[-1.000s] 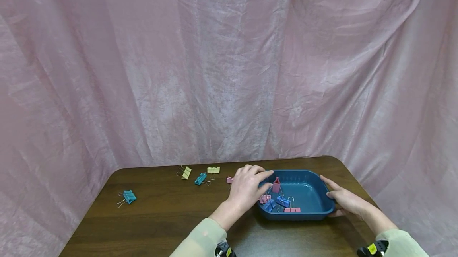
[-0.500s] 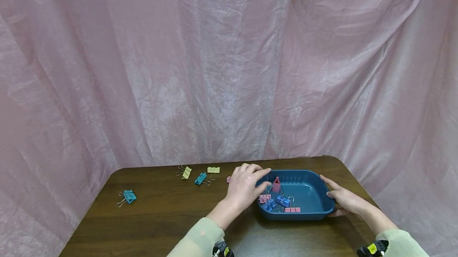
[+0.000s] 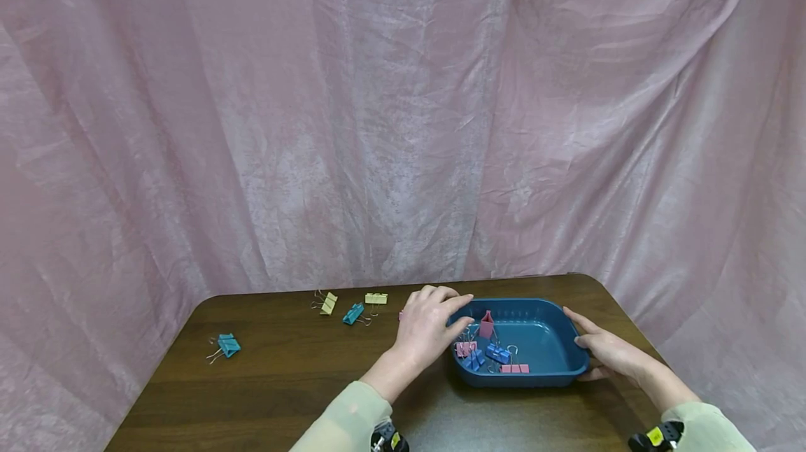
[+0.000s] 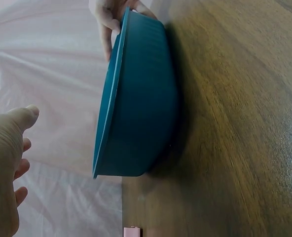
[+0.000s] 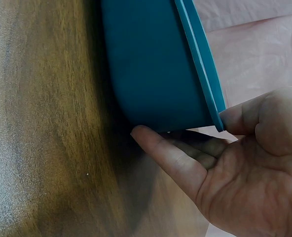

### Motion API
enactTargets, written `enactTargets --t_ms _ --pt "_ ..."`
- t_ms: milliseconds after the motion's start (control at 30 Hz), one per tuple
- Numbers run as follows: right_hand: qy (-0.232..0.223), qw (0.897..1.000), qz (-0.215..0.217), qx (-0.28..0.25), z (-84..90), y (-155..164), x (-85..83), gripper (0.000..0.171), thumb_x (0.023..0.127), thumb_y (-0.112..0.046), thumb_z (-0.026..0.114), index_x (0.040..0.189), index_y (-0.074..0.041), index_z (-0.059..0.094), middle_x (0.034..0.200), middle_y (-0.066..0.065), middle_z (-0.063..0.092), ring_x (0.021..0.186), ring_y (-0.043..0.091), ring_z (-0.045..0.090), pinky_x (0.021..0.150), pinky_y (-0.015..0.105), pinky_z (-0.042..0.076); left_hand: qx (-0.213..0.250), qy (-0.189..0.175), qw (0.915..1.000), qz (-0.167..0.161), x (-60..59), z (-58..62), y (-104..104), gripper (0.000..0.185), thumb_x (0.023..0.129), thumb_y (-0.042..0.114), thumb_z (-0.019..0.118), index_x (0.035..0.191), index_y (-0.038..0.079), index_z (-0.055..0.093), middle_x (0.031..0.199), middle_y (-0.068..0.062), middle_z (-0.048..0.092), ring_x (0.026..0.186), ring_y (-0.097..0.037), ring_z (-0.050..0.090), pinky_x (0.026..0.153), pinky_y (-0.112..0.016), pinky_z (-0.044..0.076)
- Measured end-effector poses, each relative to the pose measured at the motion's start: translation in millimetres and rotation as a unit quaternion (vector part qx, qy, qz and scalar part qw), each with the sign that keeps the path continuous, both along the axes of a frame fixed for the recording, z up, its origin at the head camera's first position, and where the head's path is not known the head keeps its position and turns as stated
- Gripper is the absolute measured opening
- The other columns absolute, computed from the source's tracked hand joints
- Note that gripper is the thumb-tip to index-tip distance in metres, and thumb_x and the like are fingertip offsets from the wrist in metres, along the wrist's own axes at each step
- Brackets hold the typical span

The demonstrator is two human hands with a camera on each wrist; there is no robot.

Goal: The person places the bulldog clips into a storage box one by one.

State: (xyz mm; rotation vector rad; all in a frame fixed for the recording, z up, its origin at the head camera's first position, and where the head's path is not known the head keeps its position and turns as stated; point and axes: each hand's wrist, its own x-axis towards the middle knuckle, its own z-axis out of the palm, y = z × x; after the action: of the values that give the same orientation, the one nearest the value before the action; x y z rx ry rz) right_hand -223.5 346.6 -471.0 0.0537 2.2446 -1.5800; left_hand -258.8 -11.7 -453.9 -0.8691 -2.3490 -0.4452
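A blue plastic tray [image 3: 548, 343] sits on the right part of the table. Inside it, toward its left end, lie pink binder clips [image 3: 486, 326] and blue binder clips [image 3: 497, 354]. My left hand [image 3: 428, 322] hovers by the tray's left rim, thumb and fingers spread with nothing between them. In the left wrist view this hand [image 4: 5, 163] is apart from the tray wall [image 4: 141, 98]. At the opposite end my right hand [image 3: 611, 352] holds the tray. The right wrist view has its thumb [image 5: 239, 117] on the rim and the fingers against the lower side.
Yellow binder clips [image 3: 376, 299] and a teal binder clip [image 3: 353, 314] lie along the table's back. Another teal clip [image 3: 228, 345] is farther left. One pink clip [image 4: 131, 232] lies on the table, mostly hidden behind my left hand in the head view. A pink curtain [image 3: 378, 123] hangs behind.
My left hand has drifted slightly left, away from the tray's inside, covering more of the pink clip on the table. The right hand and the tray have stayed in place.
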Motion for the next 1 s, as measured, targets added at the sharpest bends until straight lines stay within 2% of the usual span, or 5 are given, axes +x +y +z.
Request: enactTargets --t_ms 233,667,833,1000 --pt "0.002 1.000 -0.003 0.003 -0.8 0 -0.5 0.069 0.105 -0.003 0.033 0.164 -0.012 -0.002 0.159 0.040 -0.012 0.133 0.073 0.020 0.083 0.062 0.056 0.003 -0.011 0.9999 0.006 -0.9 -0.1 -5 0.037 0.093 0.044 0.076 0.127 0.032 0.074 0.116 0.009 0.068 0.108 -0.015 0.060 0.093 -0.037 0.049" --pt "-0.002 1.000 -0.004 0.005 -1.6 2 -1.9 0.070 0.105 -0.003 0.033 0.165 -0.012 -0.002 0.159 0.039 -0.013 0.135 0.072 0.018 0.084 0.061 0.056 0.020 0.029 0.9993 0.010 -6.8 -0.8 -18 0.035 0.090 0.041 0.080 0.123 0.030 0.076 0.112 0.010 0.069 0.103 -0.016 0.061 0.087 -0.038 0.050" --pt "-0.002 1.000 -0.003 -0.002 -1.1 1 -0.5 0.070 0.105 -0.003 0.033 0.165 -0.012 -0.002 0.159 0.039 -0.013 0.135 0.071 0.019 0.084 0.061 0.056 0.024 0.017 0.9995 0.013 -7.7 -0.1 -24 0.035 0.090 0.041 0.079 0.124 0.030 0.076 0.113 0.009 0.069 0.104 -0.017 0.061 0.088 -0.038 0.050" --pt "0.001 1.000 -0.003 -0.004 -0.9 1 0.3 0.070 0.105 -0.003 0.033 0.164 -0.012 -0.002 0.159 0.040 -0.013 0.134 0.072 0.021 0.084 0.062 0.056 0.032 0.024 0.9991 0.014 -9.7 0.2 -31 0.034 0.090 0.038 0.079 0.123 0.030 0.076 0.112 0.008 0.069 0.103 -0.019 0.062 0.085 -0.040 0.050"
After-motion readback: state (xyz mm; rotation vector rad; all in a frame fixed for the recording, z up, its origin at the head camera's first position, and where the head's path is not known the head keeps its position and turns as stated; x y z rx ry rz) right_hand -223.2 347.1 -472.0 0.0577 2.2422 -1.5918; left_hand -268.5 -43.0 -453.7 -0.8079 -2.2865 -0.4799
